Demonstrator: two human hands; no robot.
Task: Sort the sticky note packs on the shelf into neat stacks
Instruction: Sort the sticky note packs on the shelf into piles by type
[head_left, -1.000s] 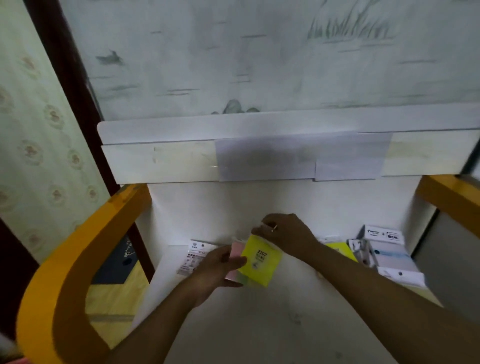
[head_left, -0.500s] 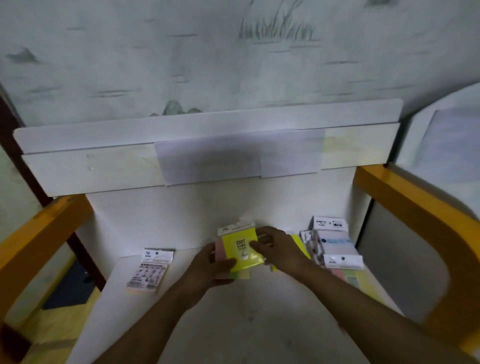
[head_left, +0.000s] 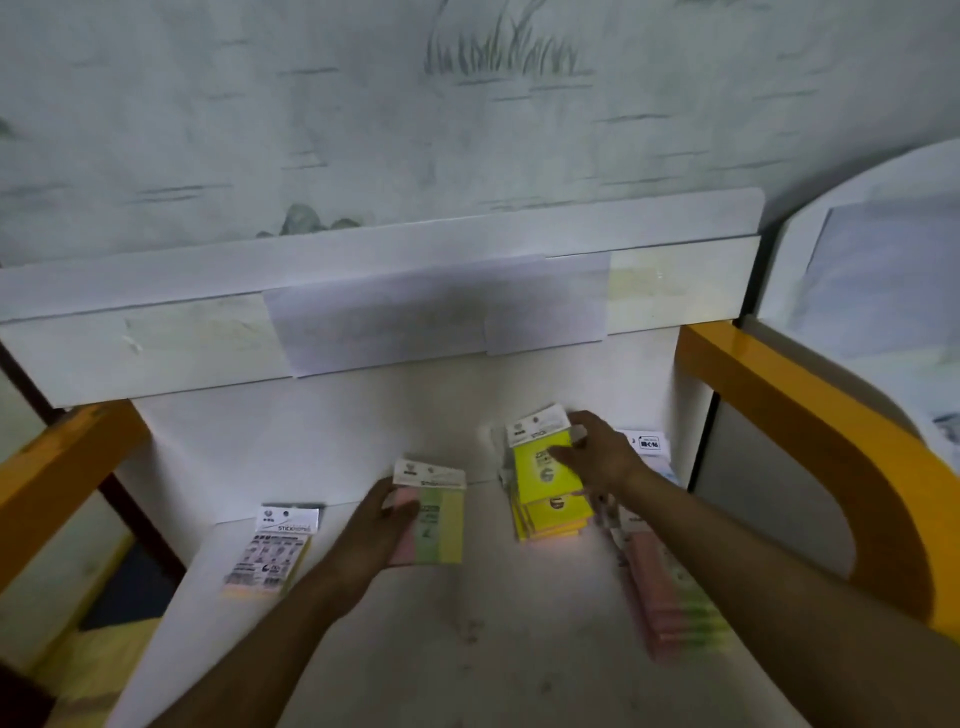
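My left hand (head_left: 382, 525) grips a pink, green and yellow striped pack (head_left: 435, 519) just above the white shelf (head_left: 467, 649). To its right, my right hand (head_left: 597, 457) holds a bright yellow pack (head_left: 540, 462) on top of a stack of yellow packs (head_left: 556, 519). One pack lies face down at the left (head_left: 270, 553). A pile of pink and green packs (head_left: 670, 597) lies at the right, partly hidden by my right forearm. A white-labelled pack (head_left: 647, 444) shows behind my right hand.
A white board with taped paper sheets (head_left: 415, 322) overhangs the back of the shelf. Orange curved rails stand at the left (head_left: 57, 457) and right (head_left: 810, 426). A painted wall rises behind.
The yellow pack has left the striped pack and moved right in my right hand onto the yellow stack. My left hand keeps the striped pack. The view has swung right.
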